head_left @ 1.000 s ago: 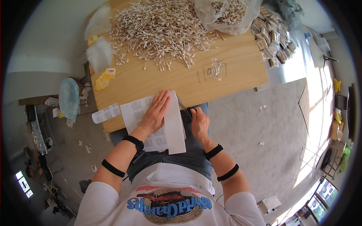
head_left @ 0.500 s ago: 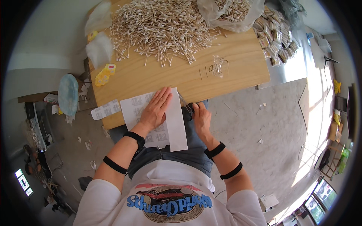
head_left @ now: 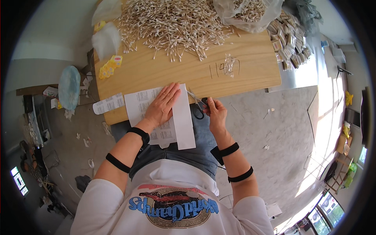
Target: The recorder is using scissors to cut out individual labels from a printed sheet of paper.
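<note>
My left hand (head_left: 163,105) lies flat with fingers stretched out on a printed white sheet (head_left: 137,102) at the table's near edge. The sheet's right side is a blank white strip (head_left: 183,125), folded over or a separate layer; I cannot tell which. In my right hand (head_left: 216,113) is a pair of black-handled scissors (head_left: 204,102), held by one handle loop while the other loop hangs lower and apart. Their blades point up and left, beside the sheet's upper right corner. To the left, a printed paper strip (head_left: 107,103) overhangs the table edge.
Loose cotton swabs (head_left: 168,27) are heaped along the far side of the wooden table (head_left: 156,70). A plastic bag (head_left: 250,19) of swabs stands at the far right, near packed bundles (head_left: 291,43). Yellow labels (head_left: 110,67) and cotton wads (head_left: 106,41) lie left.
My right hand has drawn the scissors slightly right and away from the sheet's edge, and their handles have spread. My left hand stays flat on the sheet. The whole view has shifted slightly.
</note>
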Tool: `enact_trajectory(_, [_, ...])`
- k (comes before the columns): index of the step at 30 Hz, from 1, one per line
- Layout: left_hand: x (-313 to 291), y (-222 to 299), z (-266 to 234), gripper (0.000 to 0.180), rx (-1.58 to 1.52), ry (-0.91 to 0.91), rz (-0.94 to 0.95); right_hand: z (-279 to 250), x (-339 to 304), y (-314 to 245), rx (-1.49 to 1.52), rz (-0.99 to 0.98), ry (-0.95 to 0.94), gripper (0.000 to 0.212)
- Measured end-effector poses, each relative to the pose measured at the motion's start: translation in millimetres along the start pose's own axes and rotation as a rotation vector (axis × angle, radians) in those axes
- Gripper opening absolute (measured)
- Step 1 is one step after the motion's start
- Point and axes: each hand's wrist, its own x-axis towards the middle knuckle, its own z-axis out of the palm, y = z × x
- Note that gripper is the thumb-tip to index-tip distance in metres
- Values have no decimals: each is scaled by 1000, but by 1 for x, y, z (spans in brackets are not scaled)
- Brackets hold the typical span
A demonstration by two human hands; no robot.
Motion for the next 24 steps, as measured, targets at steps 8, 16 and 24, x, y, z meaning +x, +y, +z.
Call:
enact_trajectory(8, [2,2,0,66,-6,-12,6,13,-1,14,-77,-210,147,24])
enact_trajectory(16, [3,2,-1,66,-1,-4,7,27,-9,5,-268,-376,247,17])
enact_trajectory(24, [0,1,-2,61,-21,10,0,5,-10,-6,-531,-211,-184,25])
